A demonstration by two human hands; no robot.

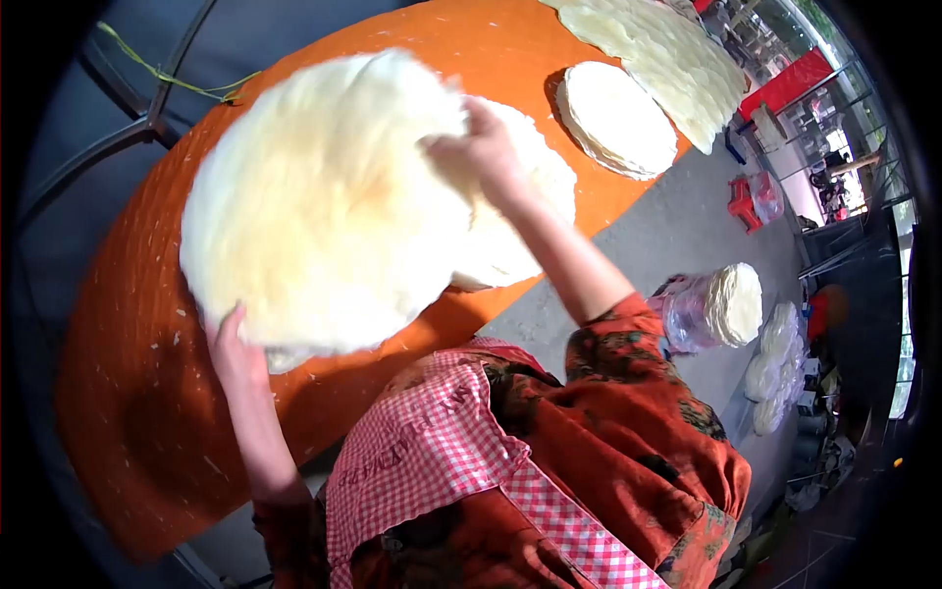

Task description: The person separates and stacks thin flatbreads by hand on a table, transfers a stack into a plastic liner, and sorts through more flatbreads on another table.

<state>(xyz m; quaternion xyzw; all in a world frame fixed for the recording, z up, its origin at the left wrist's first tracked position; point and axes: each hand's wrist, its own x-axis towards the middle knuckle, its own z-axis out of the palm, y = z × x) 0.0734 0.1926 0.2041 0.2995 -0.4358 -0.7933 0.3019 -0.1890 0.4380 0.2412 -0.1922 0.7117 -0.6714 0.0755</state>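
Observation:
A large, thin, pale round sheet (314,206), like a flatbread with faint yellowish patches, covers much of the orange table's far left part. My left hand (235,348) grips its near edge, thumb on top and the other fingers hidden beneath. At its right edge, my right hand (478,152) is closed on the sheet, a little blurred by motion. Partly under the sheet and my right forearm lies a smaller stack of similar pale pieces (530,187).
The orange table (147,432) has a curved outline and scattered white crumbs. Another round stack (618,120) and a long overlapping layer of pale sheets (667,59) lie at its right end. On the floor stand a plastic-wrapped stack (731,304), white bags (775,368) and a red stool (743,204).

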